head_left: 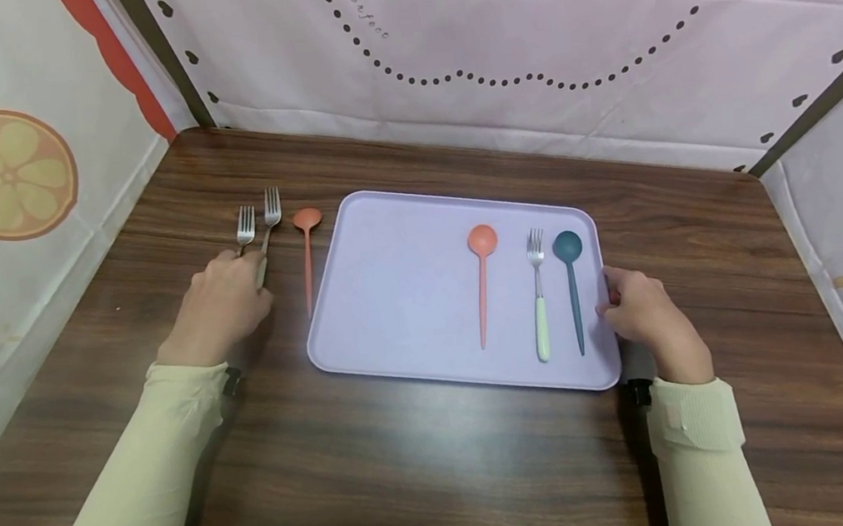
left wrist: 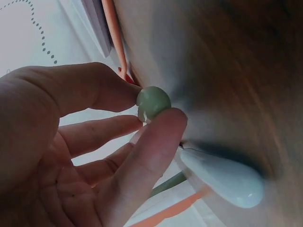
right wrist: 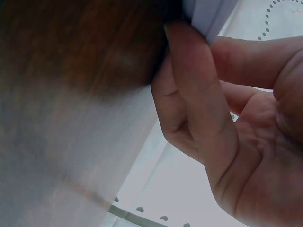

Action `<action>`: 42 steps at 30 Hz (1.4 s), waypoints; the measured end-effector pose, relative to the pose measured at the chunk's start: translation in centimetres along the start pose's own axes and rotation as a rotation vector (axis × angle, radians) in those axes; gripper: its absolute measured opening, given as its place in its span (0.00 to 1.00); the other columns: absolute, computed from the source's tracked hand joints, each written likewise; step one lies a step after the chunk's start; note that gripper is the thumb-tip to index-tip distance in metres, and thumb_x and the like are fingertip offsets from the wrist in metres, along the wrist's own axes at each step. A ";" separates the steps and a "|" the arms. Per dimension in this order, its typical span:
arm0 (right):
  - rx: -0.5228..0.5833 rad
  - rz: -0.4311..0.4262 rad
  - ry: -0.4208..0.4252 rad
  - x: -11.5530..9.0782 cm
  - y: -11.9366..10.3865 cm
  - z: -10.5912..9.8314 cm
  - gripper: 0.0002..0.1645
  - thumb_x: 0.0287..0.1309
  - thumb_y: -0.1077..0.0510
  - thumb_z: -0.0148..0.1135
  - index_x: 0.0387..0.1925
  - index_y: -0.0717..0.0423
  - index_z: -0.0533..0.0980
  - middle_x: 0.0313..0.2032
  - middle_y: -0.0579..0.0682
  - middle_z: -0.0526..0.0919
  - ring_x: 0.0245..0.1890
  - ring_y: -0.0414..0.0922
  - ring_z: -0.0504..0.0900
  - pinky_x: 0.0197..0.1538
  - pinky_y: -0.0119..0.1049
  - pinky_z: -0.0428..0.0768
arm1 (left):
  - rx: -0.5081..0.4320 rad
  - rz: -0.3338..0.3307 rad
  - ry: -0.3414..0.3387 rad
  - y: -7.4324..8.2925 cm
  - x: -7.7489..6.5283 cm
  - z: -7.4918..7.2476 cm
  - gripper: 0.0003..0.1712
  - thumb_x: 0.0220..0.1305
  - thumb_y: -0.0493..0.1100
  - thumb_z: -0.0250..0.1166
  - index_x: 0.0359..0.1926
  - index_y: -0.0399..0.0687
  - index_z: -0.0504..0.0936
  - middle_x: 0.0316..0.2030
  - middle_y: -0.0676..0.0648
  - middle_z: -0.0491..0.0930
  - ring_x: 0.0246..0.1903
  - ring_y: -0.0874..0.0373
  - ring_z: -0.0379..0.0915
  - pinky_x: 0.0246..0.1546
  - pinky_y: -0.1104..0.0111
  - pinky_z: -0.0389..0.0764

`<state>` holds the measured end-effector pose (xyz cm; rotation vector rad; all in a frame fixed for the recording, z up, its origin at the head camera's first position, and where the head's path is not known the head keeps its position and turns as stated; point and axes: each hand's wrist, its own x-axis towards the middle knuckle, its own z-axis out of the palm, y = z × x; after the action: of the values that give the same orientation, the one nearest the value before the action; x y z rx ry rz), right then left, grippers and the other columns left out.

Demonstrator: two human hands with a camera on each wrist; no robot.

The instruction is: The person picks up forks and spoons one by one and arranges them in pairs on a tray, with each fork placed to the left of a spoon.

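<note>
My left hand (head_left: 216,306) is left of the tray, pinching the pale green handle (left wrist: 154,101) of a fork (head_left: 271,209) between thumb and finger. A second fork (head_left: 246,225) lies just left of it, its handle (left wrist: 222,179) resting on the table and hidden under the hand in the head view. An orange spoon (head_left: 306,220) lies between this hand and the tray. At the other side, my right hand (head_left: 644,310) grips the right rim of the lilac tray (head_left: 409,289), fingertips (right wrist: 189,42) at its edge.
On the tray's right half lie a coral spoon (head_left: 482,241), a fork with a light green handle (head_left: 542,328) and a dark teal spoon (head_left: 567,246). The wooden table (head_left: 410,481) is bounded by patterned cloth walls (head_left: 559,25) at the back and sides.
</note>
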<state>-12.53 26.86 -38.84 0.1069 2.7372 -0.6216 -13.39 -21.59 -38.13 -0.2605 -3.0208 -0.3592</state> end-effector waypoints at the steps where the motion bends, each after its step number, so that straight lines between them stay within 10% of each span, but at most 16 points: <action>1: 0.001 0.001 0.002 0.0 0.0 0.0 0.38 0.56 0.65 0.57 0.65 0.70 0.54 0.43 0.66 0.72 0.39 0.57 0.73 0.39 0.50 0.79 | -0.003 0.002 0.002 0.0 0.0 0.0 0.15 0.45 0.34 0.57 0.37 0.33 0.73 0.27 0.31 0.69 0.24 0.34 0.69 0.20 0.40 0.70; 15: -0.001 -0.018 0.016 0.1 0.1 0.0 0.37 0.56 0.65 0.56 0.65 0.71 0.55 0.42 0.67 0.72 0.38 0.56 0.73 0.36 0.48 0.80 | -0.041 -0.047 -0.036 0.9 -0.1 -0.3 0.30 0.46 0.37 0.58 0.55 0.34 0.70 0.35 0.32 0.70 0.29 0.37 0.68 0.24 0.42 0.71; 42: 0.012 -0.006 0.010 0.0 0.0 0.0 0.37 0.56 0.65 0.56 0.65 0.70 0.55 0.45 0.68 0.72 0.39 0.57 0.73 0.40 0.52 0.79 | -0.071 -0.012 0.039 3.3 0.0 0.3 0.26 0.42 0.39 0.56 0.49 0.39 0.76 0.31 0.39 0.74 0.27 0.44 0.67 0.19 0.48 0.70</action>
<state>-12.53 26.81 -38.86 0.1048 2.7450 -0.6406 -12.84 -18.32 -37.63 -0.2371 -2.9763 -0.4677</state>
